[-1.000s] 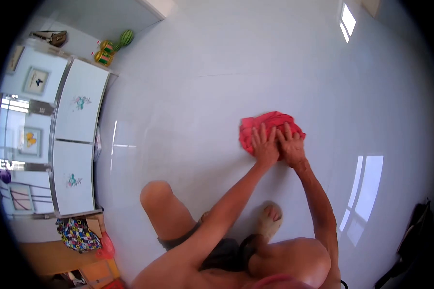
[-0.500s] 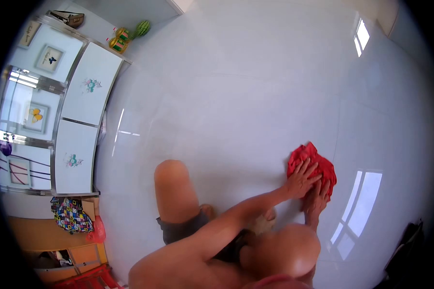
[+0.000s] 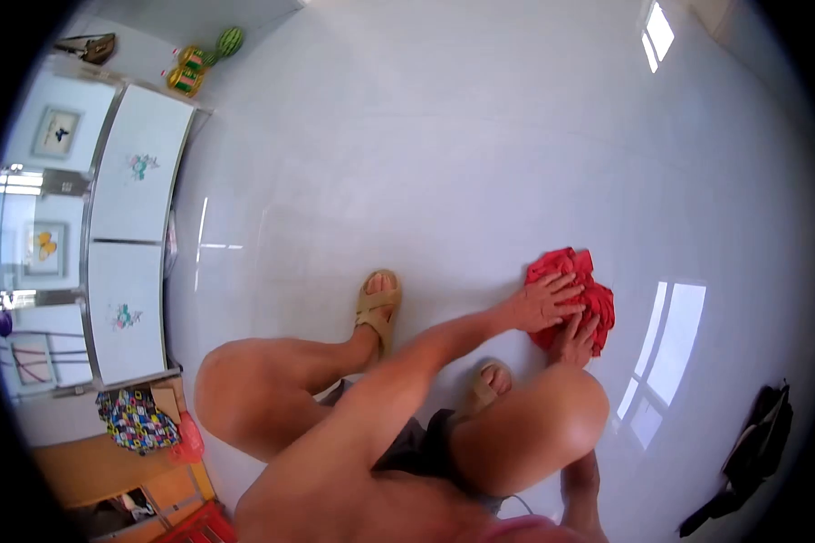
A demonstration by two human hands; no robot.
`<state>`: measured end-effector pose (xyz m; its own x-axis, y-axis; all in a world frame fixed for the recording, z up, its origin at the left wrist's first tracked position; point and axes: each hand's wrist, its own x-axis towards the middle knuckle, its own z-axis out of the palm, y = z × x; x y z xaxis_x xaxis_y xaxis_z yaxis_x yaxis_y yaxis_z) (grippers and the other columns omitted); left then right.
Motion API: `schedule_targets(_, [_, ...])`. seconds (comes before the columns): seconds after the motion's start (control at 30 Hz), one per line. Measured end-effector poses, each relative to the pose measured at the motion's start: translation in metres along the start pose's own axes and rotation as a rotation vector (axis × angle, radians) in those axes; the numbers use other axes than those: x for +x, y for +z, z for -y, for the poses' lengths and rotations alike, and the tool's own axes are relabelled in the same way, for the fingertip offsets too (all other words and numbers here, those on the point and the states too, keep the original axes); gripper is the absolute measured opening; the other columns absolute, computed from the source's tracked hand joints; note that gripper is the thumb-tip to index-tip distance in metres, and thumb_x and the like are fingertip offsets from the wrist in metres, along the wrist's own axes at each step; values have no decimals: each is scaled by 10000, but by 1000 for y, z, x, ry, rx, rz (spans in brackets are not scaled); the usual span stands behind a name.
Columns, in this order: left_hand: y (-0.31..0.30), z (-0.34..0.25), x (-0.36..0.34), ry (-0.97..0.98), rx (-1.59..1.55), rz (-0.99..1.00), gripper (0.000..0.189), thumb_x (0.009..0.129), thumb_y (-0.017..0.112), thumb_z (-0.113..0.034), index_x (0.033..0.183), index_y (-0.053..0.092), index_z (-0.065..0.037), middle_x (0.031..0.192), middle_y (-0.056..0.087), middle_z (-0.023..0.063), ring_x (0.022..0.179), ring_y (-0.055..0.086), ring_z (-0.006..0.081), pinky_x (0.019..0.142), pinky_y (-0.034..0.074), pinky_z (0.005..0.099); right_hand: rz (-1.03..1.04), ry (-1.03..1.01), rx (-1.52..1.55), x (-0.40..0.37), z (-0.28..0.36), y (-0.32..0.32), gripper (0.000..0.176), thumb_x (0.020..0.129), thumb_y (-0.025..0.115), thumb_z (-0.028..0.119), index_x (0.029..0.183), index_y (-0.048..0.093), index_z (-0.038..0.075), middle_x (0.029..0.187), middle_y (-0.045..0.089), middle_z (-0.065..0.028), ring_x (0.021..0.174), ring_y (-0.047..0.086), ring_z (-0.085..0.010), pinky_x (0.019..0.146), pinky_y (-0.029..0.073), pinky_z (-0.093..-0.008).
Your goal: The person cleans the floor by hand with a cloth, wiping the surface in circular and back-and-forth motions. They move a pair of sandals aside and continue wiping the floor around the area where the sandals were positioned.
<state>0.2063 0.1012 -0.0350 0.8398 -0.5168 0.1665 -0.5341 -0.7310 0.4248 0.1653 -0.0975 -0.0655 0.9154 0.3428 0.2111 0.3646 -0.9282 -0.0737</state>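
Note:
A crumpled red cloth (image 3: 592,292) lies on the glossy pale floor, right of centre. My left hand (image 3: 543,303) rests flat on its left part, fingers spread, with the left arm stretched across from the lower left. Just below it, my right hand (image 3: 574,342) presses on the lower part of the cloth, its fingers apart; my right knee hides that wrist. The two hands are close together, and neither is wrapped round the cloth.
My sandalled feet (image 3: 378,308) are on the floor (image 3: 407,163) beside my bent knees. White cabinets (image 3: 131,271) line the left, with oil bottles (image 3: 186,80) and watermelons (image 3: 231,42) beyond. A patterned bag (image 3: 138,420) is at lower left, a dark item (image 3: 753,443) at lower right.
My left knee has swung out to the left and down, baring a sandalled foot. Both hands and the cloth sit slightly further up and left in view, and the view has shifted.

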Motion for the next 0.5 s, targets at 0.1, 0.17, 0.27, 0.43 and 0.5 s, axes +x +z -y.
schedule_targets(0.1, [-30,61,15,-27,65,-5,620,986,676,-363,1578,526,-257,1686,408,110,1599,274,402,1308,192,589,58,-14,31,71,32,6,668,972,619,134,1595,412,13,1615,342,-404,1153,634,-545,864,580,-585])
schedule_targets(0.17, [-51,98,16,-48,108,38,640,983,682,-358,1589,507,-248,1678,411,119,1578,301,416,1286,236,597,107,-57,49,113,55,6,699,943,644,118,1588,412,-20,1595,343,-436,1087,653,-525,819,586,-570])
schedule_targets(0.27, [-83,146,10,-88,160,199,651,992,677,-365,1600,483,-236,1663,418,131,1521,373,430,1228,327,604,265,-126,74,163,85,-6,717,912,658,91,1576,421,-39,1595,342,-442,1010,673,-444,742,594,-523])
schedule_targets(0.43, [-217,169,16,-262,202,840,551,1041,625,-350,1554,501,-191,1613,435,172,1388,519,412,1081,483,568,304,-331,-62,211,120,13,718,883,680,105,1558,468,-20,1592,375,-432,878,676,-323,628,580,-432])
schedule_targets(0.5, [-278,177,14,-204,202,905,536,1065,560,-369,1566,490,-192,1572,463,156,1348,561,396,1067,503,549,323,-403,-52,229,132,14,675,898,672,130,1540,509,2,1572,419,-420,861,682,-310,627,584,-425])
